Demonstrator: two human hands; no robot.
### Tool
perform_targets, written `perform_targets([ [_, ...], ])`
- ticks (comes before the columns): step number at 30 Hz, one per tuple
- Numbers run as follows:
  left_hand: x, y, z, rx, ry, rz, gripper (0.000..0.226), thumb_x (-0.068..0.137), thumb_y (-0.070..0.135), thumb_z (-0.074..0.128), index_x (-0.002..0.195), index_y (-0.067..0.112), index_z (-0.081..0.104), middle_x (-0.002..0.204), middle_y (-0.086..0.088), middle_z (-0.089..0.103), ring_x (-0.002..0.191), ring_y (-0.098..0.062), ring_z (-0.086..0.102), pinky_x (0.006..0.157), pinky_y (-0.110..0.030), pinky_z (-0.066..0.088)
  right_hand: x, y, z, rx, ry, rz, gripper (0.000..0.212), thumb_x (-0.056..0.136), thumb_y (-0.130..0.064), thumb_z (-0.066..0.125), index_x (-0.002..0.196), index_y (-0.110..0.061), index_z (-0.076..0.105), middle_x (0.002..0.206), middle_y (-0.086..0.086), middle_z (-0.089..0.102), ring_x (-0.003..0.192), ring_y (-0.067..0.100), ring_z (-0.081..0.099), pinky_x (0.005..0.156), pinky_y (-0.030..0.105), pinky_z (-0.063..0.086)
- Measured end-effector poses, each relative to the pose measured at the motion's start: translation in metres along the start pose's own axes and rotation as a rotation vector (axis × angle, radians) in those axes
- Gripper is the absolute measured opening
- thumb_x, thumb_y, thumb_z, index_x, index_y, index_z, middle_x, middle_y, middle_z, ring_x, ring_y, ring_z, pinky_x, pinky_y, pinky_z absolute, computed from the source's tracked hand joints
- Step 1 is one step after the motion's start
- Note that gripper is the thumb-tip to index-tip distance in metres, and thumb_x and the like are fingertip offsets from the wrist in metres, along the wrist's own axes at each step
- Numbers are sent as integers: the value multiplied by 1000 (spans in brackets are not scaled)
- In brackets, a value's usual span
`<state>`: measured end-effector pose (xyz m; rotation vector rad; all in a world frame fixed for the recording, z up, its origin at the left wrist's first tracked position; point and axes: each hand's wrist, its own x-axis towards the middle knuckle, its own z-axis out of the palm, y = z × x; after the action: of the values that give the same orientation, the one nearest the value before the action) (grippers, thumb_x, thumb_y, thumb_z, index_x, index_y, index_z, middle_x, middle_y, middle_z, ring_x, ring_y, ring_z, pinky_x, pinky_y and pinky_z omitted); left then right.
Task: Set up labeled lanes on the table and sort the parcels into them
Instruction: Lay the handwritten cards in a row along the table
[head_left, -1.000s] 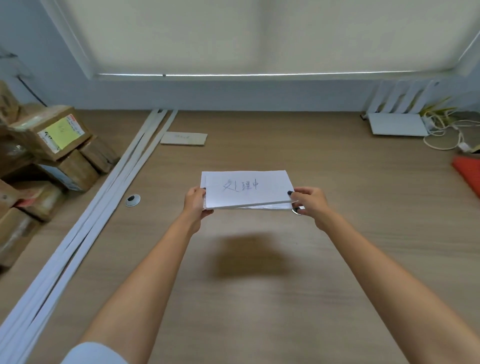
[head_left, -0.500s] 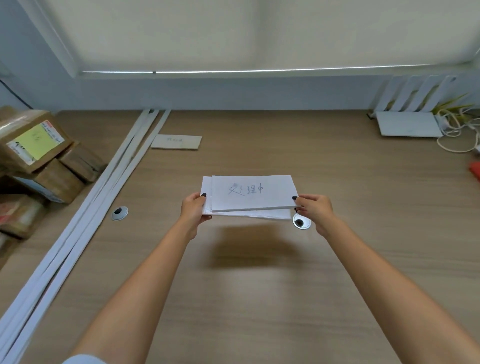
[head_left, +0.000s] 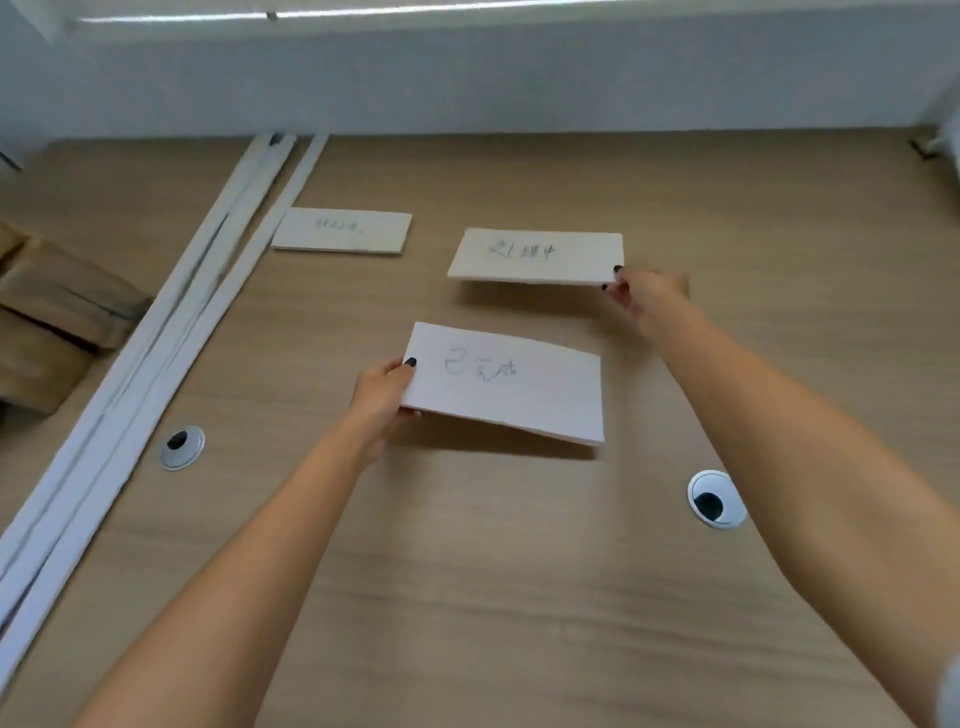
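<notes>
My right hand (head_left: 641, 293) pinches the right corner of a white label card (head_left: 535, 255) with handwriting, holding it just above the wooden table (head_left: 493, 571) at the far middle. My left hand (head_left: 382, 397) grips the left edge of a second handwritten white card (head_left: 509, 384), held nearer to me and tilted over the table. A third label card (head_left: 342, 230) lies flat on the table farther left. Brown cardboard parcels (head_left: 57, 322) are stacked at the left edge, partly out of frame.
Long white strips (head_left: 171, 338) lie diagonally along the left side, from the back wall toward me. Two round metal cable grommets sit in the tabletop, one on the left (head_left: 182, 447) and one on the right (head_left: 716, 500). A wall runs along the far edge.
The two cards were held together as a stack in both hands. Now they are apart: my right hand has carried the top card away from me, my left keeps the lower one.
</notes>
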<state>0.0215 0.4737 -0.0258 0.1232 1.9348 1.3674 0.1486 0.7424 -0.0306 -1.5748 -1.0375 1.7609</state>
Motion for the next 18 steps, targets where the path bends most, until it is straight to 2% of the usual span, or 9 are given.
perform_targets([
  [2, 18, 2, 1, -8, -6, 8, 15, 98, 12, 42, 103, 11, 56, 78, -3, 59, 61, -13, 52, 40, -16, 43, 23, -3, 19, -80, 23, -57, 23, 82, 6, 61, 66, -5, 50, 74, 8, 58, 52, 14, 56, 51, 21, 53],
  [5, 36, 10, 3, -32, -12, 21, 17, 97, 10, 42, 89, 12, 57, 76, -3, 58, 59, -13, 52, 39, -16, 44, 44, -9, 36, -211, 64, -115, 24, 82, -1, 63, 64, -9, 51, 65, 4, 60, 44, 9, 57, 61, 25, 56],
  [9, 45, 16, 4, -75, -25, 30, 20, 97, 9, 43, 82, 14, 55, 74, -4, 57, 47, -7, 54, 37, -16, 42, 58, -9, 43, -316, 115, -162, 27, 82, -5, 65, 62, -11, 48, 59, 2, 56, 44, 12, 59, 59, 26, 56],
  [12, 43, 20, 3, -103, -21, 32, 17, 97, 9, 43, 85, 13, 55, 77, -5, 58, 58, -13, 53, 37, -17, 43, 54, -9, 38, -412, 127, -183, 23, 80, -13, 69, 65, -10, 51, 70, 5, 60, 65, 24, 69, 71, 37, 59],
  [14, 37, 22, 3, -121, -27, 30, 13, 97, 9, 43, 92, 11, 55, 80, -7, 58, 61, -16, 51, 38, -18, 43, 44, -13, 28, -567, 139, -226, 17, 79, -22, 69, 78, -7, 61, 82, 6, 64, 79, 27, 70, 77, 40, 58],
  [16, 27, 25, 4, -143, -34, 28, 15, 97, 9, 43, 90, 11, 56, 80, -8, 59, 62, -17, 51, 40, -19, 44, 27, -17, 13, -635, 124, -254, 18, 79, -22, 66, 88, -7, 68, 81, 7, 66, 77, 26, 69, 77, 40, 58],
  [18, 11, 28, 7, -164, -23, 28, 19, 97, 9, 42, 85, 12, 56, 80, -8, 59, 61, -18, 50, 40, -18, 44, 0, -18, -11, -626, 37, -240, 20, 82, -21, 63, 95, -6, 67, 92, 9, 66, 71, 26, 68, 72, 38, 59],
])
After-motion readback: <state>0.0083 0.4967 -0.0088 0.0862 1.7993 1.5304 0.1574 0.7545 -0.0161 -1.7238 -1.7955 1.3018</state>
